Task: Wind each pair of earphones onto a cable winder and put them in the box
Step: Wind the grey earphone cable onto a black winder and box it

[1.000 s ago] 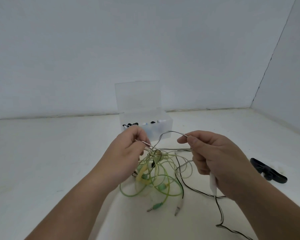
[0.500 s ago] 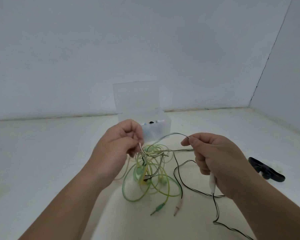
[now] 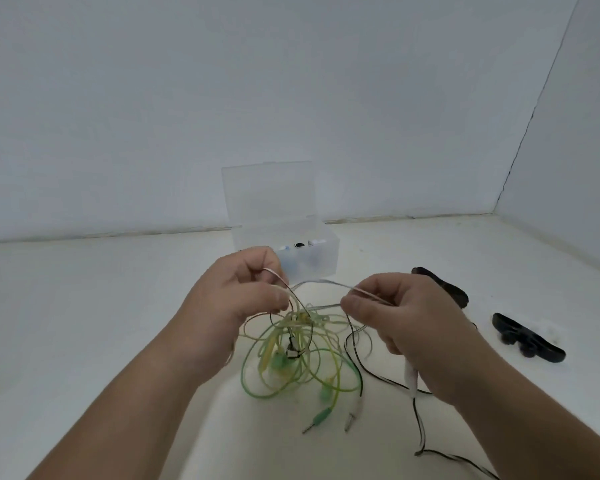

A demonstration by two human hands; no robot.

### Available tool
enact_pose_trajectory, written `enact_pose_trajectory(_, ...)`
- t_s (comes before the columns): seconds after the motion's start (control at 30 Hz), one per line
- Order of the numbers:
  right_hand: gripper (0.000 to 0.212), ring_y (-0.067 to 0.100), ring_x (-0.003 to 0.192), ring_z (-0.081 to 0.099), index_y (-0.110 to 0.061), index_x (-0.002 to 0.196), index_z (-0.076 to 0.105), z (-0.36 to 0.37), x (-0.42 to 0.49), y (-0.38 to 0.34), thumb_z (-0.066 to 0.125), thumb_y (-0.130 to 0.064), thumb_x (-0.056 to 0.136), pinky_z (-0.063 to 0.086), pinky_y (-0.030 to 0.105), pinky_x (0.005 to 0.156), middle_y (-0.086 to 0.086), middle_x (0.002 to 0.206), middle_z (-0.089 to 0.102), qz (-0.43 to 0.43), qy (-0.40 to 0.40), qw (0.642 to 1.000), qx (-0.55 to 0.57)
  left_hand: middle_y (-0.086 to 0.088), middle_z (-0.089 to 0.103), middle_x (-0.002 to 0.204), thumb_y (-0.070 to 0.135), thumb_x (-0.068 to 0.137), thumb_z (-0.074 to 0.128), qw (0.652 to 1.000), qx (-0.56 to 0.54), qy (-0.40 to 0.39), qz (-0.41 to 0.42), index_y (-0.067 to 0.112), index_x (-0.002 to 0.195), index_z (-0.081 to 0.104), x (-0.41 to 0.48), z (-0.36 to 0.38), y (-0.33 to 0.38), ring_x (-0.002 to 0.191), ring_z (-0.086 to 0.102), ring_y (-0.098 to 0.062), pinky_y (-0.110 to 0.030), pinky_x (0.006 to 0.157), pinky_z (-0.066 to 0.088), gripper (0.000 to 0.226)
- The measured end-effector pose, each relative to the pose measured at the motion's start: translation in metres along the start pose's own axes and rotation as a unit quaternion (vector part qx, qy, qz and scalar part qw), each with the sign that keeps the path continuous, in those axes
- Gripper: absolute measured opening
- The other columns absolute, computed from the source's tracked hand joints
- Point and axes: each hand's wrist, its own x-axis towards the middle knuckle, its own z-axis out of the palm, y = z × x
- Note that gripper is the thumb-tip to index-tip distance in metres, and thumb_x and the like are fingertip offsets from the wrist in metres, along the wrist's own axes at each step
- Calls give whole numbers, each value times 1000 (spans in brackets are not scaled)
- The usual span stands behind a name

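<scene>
A tangle of green and yellow earphone cables [image 3: 291,362] hangs between my hands above the white table, its green plug [image 3: 321,418] near the surface. My left hand [image 3: 238,299] pinches a thin white-and-black cable [image 3: 326,284] at the top of the tangle. My right hand [image 3: 402,323] pinches the same cable further along, and a white inline piece [image 3: 411,379] pokes out below its palm. The clear plastic box [image 3: 321,261] stands behind the hands with its lid up; wound earphones show inside.
Two black cable winders lie on the table to the right, one [image 3: 529,339] near the right hand and another [image 3: 444,289] partly hidden behind it. White walls meet in a corner at the far right. The black-and-white cable trails toward the bottom edge [image 3: 426,452].
My left hand has risen and moved toward the box, pulling the cable up. The tangle has lifted with it. A second black winder has come into view behind the right hand.
</scene>
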Motion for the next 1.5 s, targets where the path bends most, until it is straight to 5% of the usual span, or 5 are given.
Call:
enact_pose_trajectory(0.33,40,20,54,19,-16,51,58,-1,4,-1,71,-27,88,16,36,57,8,61,28,78,38,995,50,5,32,51,-6,57,66,984,-108,142,10,25,45,33,2,1,0,47,24,-13,-21,45,24,47)
enact_pose_trajectory(0.63,36,15,56,49,-1,71,56,7,-2,0,68,-30,89,43,26,60,6,63,56,-39,-34,998,35,-16,35,62,75,70,45,991,110,14,-77,11,48,42,-3,15,2,61,29,-30,-41,72,29,68)
enact_pose_trajectory(0.77,30,14,60,64,-15,62,62,8,-3,-3,67,-5,90,51,23,62,-4,95,74,-49,-59,996,43,-17,51,67,51,75,57,995,54,-29,-80,12,57,70,-7,20,7,62,46,-16,-37,77,38,45)
enact_pose_trajectory(1.2,28,12,48,26,-14,72,51,11,-4,-1,60,-24,97,22,25,47,0,56,34,76,-107,987,96,-9,64,63,-7,95,44,960,-128,146,-202,6,105,67,2,7,4,45,30,-14,-22,41,23,28)
enact_pose_trajectory(1.5,12,15,51,33,-23,86,78,10,-6,-1,70,-15,89,27,27,50,1,59,47,70,-173,982,31,-14,71,75,-21,84,38,968,-111,143,-174,8,77,75,1,6,6,54,32,-16,-21,42,30,48)
